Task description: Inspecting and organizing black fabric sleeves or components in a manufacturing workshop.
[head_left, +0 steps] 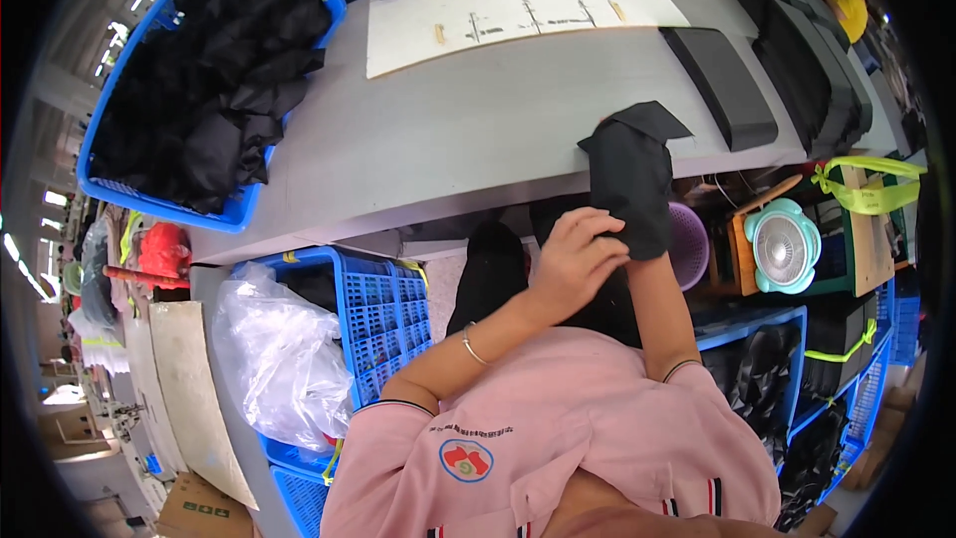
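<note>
A black fabric pouch (pixel 632 184) is pulled over my right hand (pixel 649 269) like a sleeve, with only the wrist and forearm showing below it. The fingers inside are hidden, so their pose does not show. At the top, the pouch ends in a wide, loose flap. My left hand (pixel 580 257) comes in from the left, its bent fingertips closed at the pouch's lower left edge, close to my right wrist. Both hands are in front of the near edge of the grey table (pixel 468 130).
A blue basket (pixel 261 201) heaped with black fabric pieces (pixel 214 80) stands on the left. A marked white board (pixel 518 15) lies at the back. Black cases (pixel 719 85) sit at right, above a small teal fan (pixel 784 244). Clear plastic (pixel 279 339) covers a lower blue crate (pixel 383 314).
</note>
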